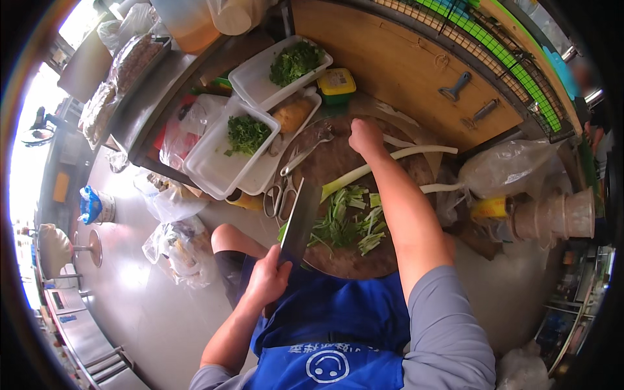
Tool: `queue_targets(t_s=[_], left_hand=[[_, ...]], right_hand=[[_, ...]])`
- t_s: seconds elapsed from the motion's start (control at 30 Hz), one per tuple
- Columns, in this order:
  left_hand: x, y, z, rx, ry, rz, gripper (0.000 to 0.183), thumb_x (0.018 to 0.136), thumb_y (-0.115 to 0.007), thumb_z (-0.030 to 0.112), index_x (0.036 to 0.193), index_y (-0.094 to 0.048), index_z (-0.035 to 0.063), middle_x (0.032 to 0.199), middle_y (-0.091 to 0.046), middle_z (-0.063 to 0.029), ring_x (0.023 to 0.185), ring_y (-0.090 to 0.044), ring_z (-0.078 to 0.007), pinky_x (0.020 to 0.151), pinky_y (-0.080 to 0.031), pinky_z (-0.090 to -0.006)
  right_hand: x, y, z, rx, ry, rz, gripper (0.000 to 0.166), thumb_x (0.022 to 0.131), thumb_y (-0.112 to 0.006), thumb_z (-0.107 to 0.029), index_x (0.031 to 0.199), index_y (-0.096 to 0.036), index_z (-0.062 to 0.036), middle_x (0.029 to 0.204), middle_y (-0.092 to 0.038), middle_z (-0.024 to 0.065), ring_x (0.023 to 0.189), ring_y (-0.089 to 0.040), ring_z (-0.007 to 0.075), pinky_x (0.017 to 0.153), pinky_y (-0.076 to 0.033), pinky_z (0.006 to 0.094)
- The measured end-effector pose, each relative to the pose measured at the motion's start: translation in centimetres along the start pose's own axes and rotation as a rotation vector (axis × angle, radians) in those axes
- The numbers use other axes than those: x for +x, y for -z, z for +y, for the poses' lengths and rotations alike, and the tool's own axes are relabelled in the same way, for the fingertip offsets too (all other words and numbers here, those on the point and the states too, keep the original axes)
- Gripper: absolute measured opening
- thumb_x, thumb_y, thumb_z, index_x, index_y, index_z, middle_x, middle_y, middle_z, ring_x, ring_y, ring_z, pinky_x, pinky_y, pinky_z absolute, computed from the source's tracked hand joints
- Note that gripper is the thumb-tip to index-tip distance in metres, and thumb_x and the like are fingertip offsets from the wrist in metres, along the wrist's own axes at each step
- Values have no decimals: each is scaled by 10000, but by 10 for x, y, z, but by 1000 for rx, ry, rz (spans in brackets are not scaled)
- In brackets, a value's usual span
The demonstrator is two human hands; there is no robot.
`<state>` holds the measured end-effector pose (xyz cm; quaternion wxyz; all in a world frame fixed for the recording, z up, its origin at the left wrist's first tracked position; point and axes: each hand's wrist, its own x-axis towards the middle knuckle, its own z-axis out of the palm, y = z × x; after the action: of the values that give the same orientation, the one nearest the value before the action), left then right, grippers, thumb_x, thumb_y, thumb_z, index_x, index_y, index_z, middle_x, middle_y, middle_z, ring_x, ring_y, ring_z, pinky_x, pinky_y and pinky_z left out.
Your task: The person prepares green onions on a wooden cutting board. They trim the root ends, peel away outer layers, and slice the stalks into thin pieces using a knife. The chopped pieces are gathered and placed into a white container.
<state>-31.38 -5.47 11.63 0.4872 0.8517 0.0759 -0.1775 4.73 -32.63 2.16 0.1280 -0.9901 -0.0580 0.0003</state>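
My left hand (269,277) grips a cleaver (301,226) with a broad dark blade, held over the left near side of a round wooden chopping board (336,156). Cut leafy green pieces (343,219) lie right of the blade. A long leek or large scallion stalk (412,151) runs under my right forearm, its green end near the cut pieces. My right hand (366,137) is curled above the board's far part; whether it holds anything is hidden. White stalks (441,187) lie at the right edge. Scissors (280,199) and a metal-handled utensil (304,155) lie on the left.
Plastic tubs (229,168) (256,78) with chopped greens stand at the far left. Beside them are a potato-like item (293,115) and a yellow-lidded container (337,81). A wooden panel (375,53) borders the far side. Plastic bags (507,163) and stacked containers (551,217) stand right.
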Motion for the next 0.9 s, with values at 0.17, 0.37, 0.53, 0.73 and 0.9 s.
queue_targets(t_s=[0.17, 0.37, 0.53, 0.73, 0.9], left_hand=[[0, -1, 4, -100, 76, -30, 317, 989, -664, 111, 1260, -532, 11, 733, -698, -174, 608, -709, -276, 569, -549, -410], [-6, -7, 3, -117, 58, -70, 334, 988, -663, 148, 1261, -537, 3, 768, -712, -190, 624, -717, -288, 595, -562, -422], [-12, -22, 16, 35, -129, -139, 350, 964, -681, 180, 1243, -549, 13, 942, -707, -297, 952, -681, -511, 789, -545, -540], [-4, -68, 46, 216, -382, -362, 330, 968, -681, 190, 1229, -572, 19, 908, -721, -248, 834, -726, -423, 782, -554, -506], [23, -88, 61, 131, -89, -571, 501, 945, -694, 189, 1408, -576, 34, 1048, -752, -251, 953, -746, -383, 794, -588, -489]], right_hand=[[-39, 29, 4, 178, 165, -344, 102, 801, -721, -104, 867, -773, -47, 919, -783, 161, 802, -734, 371, 752, -598, 444], [-148, 90, 44, 480, 309, -119, 273, 862, -629, -36, 1104, -756, -40, 1107, -770, 140, 1062, -707, 350, 962, -563, 433], [-205, 88, 133, -27, 253, 55, 385, 859, -699, -27, 1231, -720, -123, 1238, -706, 104, 1223, -619, 358, 1031, -510, 469], [-210, 90, 144, -112, 128, -5, 272, 899, -760, -97, 1157, -679, -112, 1155, -660, 88, 1152, -638, 357, 929, -533, 491], [-216, 120, 132, 147, 125, 180, 276, 946, -709, -85, 1216, -655, -105, 1173, -649, 110, 1128, -637, 389, 911, -543, 487]])
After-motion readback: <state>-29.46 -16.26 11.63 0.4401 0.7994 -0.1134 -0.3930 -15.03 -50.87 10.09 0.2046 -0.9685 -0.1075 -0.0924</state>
